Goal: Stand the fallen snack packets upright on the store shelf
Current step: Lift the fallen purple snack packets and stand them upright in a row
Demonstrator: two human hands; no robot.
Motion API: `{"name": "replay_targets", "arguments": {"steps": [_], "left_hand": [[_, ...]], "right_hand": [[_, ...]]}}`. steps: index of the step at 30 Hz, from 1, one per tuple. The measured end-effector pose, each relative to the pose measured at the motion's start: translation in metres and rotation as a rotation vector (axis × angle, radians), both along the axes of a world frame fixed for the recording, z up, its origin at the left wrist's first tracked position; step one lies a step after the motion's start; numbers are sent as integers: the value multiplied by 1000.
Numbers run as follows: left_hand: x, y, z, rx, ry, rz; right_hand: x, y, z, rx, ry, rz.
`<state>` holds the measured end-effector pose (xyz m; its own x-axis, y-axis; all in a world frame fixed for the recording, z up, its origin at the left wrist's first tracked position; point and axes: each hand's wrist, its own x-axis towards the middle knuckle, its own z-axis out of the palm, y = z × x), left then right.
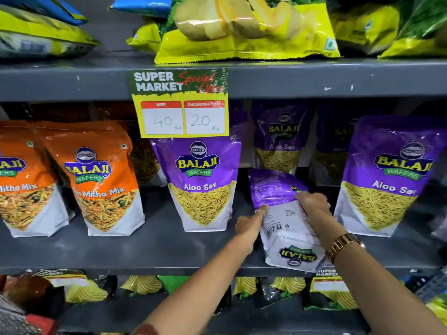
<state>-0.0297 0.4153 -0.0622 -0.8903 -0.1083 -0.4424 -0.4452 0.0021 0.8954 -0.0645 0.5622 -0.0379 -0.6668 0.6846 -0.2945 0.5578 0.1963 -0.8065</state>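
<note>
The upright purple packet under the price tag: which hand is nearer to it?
Left. The left hand is just right of that purple packet, gripping the fallen packet. The right hand grips its far side.

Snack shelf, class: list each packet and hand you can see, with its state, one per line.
Fallen purple packet: lying back-up, gripped by both hands.
Left hand: gripping its left edge.
Right hand: gripping its right edge.
Middle purple packet: upright.
Right purple packet: upright.
Orange packets: upright, leaning.

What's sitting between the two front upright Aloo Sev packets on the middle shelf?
In the head view, the fallen purple packet lies back-side up between the centre Aloo Sev packet and the right one, held by the left hand and right hand.
</note>
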Motion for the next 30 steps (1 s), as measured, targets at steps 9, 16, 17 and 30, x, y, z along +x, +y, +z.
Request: {"name": "replay_targets", "arguments": {"steps": [9,16,17,30], "left_hand": [[-9,4,4,161,47,-78],[-15,17,45,36,514,-71],[-17,18,43,11,543,-68],[-38,15,37,395,300,-110]], "right_hand": [[13,11,1,-220,280,2],[15,18,49,-189,744,180],[18,18,46,-175,761,182],[56,5,-30,3,748,-11]]}}
